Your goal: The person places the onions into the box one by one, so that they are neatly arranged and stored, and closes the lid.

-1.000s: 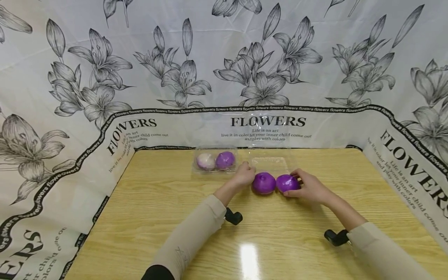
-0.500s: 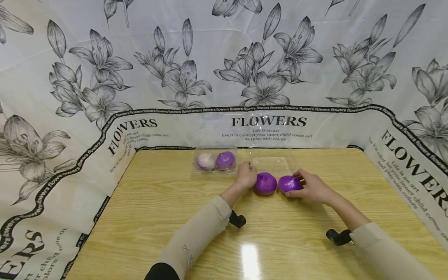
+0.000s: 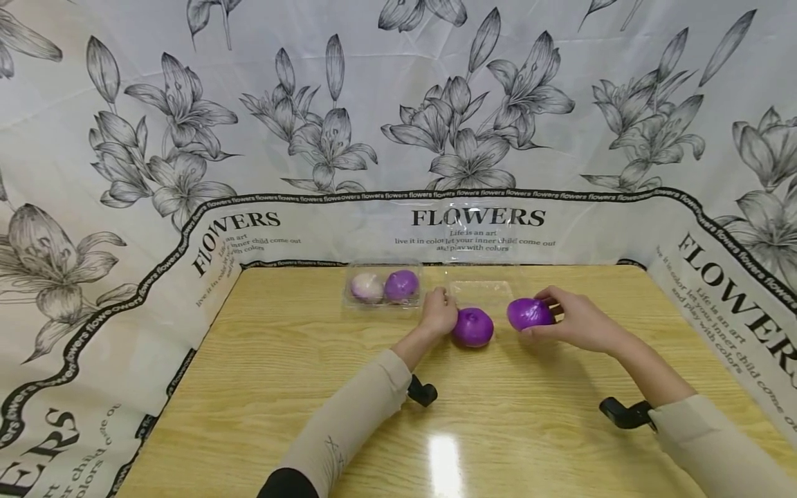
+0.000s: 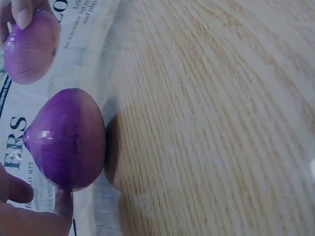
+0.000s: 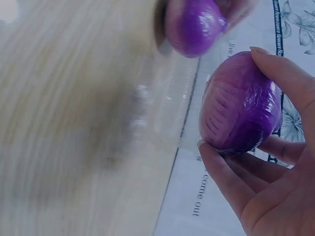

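In the head view, my right hand (image 3: 579,319) grips a purple onion (image 3: 529,314) by its right side. The right wrist view shows this film-wrapped onion (image 5: 240,103) between thumb and fingers, held up off the table. A second purple onion (image 3: 473,327) sits on the table, its pointed tip showing in the left wrist view. My left hand (image 3: 439,311) is right at its left side, at the near left corner of an open clear plastic box (image 3: 482,289). A fingertip (image 4: 64,201) shows beside this onion; I cannot tell what the left fingers hold.
A clear plastic box (image 3: 349,301) with two round items, one whitish and one purple, stands to the left. Behind the wooden table (image 3: 324,360) hangs a flower-print cloth (image 3: 349,228). Black wrist mounts (image 3: 623,413) sit below the forearms.
My right hand has lifted its onion and moved it right and back, away from the other onion. My left hand has shifted slightly right, closer to the onion beside it.
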The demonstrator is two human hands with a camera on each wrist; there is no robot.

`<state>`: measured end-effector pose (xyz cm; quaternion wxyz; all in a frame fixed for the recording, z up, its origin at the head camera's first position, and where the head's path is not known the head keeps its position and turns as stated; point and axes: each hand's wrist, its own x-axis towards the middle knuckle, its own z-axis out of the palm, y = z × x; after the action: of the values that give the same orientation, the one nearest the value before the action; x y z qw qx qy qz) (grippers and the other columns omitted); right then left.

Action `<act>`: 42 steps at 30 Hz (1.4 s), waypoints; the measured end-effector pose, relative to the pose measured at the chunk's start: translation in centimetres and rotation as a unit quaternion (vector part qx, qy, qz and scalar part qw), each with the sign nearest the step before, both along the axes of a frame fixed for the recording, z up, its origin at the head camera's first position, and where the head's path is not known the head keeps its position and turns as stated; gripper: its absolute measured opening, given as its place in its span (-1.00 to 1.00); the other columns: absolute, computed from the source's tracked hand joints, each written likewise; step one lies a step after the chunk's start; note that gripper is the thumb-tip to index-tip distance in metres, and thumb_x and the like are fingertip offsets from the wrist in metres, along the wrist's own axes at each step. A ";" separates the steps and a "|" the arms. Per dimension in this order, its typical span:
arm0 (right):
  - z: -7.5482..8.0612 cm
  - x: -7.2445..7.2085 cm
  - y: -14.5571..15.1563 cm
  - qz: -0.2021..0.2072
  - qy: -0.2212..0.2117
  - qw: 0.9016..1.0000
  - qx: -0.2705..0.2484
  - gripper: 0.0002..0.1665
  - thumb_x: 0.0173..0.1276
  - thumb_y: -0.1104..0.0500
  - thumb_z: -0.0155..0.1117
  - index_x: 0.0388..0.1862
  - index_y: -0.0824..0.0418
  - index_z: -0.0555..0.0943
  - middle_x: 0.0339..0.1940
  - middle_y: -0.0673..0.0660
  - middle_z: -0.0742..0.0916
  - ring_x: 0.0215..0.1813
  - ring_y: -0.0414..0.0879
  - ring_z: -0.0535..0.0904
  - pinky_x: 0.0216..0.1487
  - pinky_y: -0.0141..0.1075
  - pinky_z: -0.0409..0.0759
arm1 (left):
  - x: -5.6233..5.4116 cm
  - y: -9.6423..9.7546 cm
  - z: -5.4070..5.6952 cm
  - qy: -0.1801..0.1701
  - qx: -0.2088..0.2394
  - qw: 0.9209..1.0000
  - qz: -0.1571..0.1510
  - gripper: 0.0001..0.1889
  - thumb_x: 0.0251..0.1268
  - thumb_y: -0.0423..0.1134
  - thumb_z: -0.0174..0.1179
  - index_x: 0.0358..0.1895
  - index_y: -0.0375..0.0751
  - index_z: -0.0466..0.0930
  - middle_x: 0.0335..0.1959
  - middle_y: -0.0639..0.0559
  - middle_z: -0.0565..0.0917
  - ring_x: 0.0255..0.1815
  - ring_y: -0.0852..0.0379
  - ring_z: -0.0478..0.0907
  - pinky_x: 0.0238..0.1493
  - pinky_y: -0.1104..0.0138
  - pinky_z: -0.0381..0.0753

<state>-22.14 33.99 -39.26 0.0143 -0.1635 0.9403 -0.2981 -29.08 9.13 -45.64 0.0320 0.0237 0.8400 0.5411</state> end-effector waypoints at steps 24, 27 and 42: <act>-1.2 -4.1 -1.1 -0.072 0.031 0.994 -0.072 -0.01 0.28 -0.10 0.54 0.43 0.45 0.31 0.29 0.54 0.54 0.26 0.43 0.54 0.22 0.19 0.63 | 0.2 -0.6 -0.5 -0.011 0.012 1.000 -0.012 -0.55 0.60 -0.34 -0.05 0.43 -0.49 0.32 0.23 -0.32 0.54 0.29 -0.18 0.50 0.41 0.07 0.50; -1.8 -4.5 -1.4 -0.072 0.030 0.993 -0.090 0.00 0.28 -0.10 0.54 0.44 0.45 0.30 0.31 0.53 0.53 0.27 0.43 0.53 0.23 0.18 0.62 | 0.1 -0.6 -0.5 -0.007 0.014 1.000 -0.015 -0.55 0.60 -0.35 -0.07 0.42 -0.51 0.32 0.19 -0.32 0.58 0.26 -0.17 0.54 0.37 0.08 0.54; -3.9 -7.2 -2.5 -0.050 0.023 0.995 -0.085 -0.01 0.30 -0.02 0.53 0.49 0.43 0.27 0.30 0.53 0.54 0.27 0.42 0.53 0.27 0.19 0.60 | -0.3 0.1 -0.6 -0.023 0.051 0.998 0.008 -0.56 0.57 -0.33 -0.01 0.40 -0.46 0.36 0.15 -0.32 0.61 0.25 -0.19 0.53 0.39 0.06 0.52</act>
<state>-29.37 31.49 -43.11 -0.0359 -0.1238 0.9185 -0.3738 -29.36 9.24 -46.21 0.0458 0.0057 0.8106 0.5837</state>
